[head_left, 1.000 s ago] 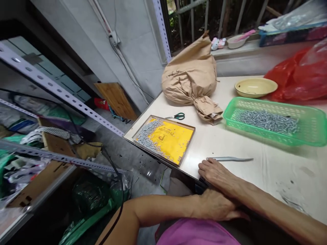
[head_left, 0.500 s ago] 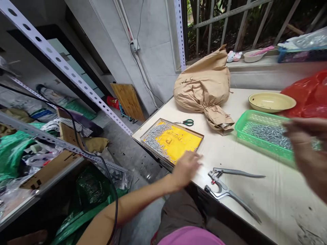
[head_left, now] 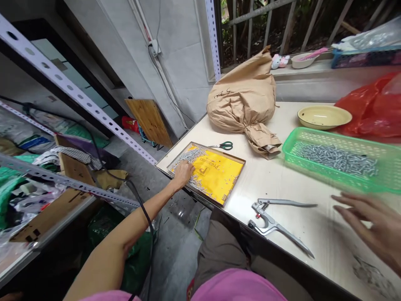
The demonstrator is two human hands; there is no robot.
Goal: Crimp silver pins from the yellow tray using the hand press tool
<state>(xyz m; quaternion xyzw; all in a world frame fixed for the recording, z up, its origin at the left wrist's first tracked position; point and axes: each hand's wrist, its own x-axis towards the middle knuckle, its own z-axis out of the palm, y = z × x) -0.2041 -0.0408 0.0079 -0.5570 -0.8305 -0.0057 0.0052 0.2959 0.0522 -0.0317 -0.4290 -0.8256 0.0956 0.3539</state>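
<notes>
A pale worktable (head_left: 269,175) supports all the items listed. A tied brown paper bag (head_left: 241,100) rests near its far left part, and a red plastic bag (head_left: 372,108) lies at the far right. A green perforated basket (head_left: 313,168), holding metal pieces, stands on the right side, with a cream bowl (head_left: 324,116) just behind it.

A shallow tray with a yellow base (head_left: 219,179) sits at the left near corner; its long axis runs left to right, slanting toward the person. A grey hand tool (head_left: 278,228) lies unheld between tray and basket, its head toward the tray and its spread handles pointing right.

The right hand (head_left: 376,228), blurred, hangs in front of the basket with fingers apart and nothing seen in them; it is the nearer hand to the handle ends. The left hand (head_left: 184,172) is down in the tray, fingers bent; whether they are closed on anything cannot be determined.

Scissors (head_left: 221,146) with dark green handles lie just beyond the tray. The loose metal pieces (head_left: 191,155) crowd the tray's left end and near edge, directly beneath and around the left fingers, well apart from the right hand.
</notes>
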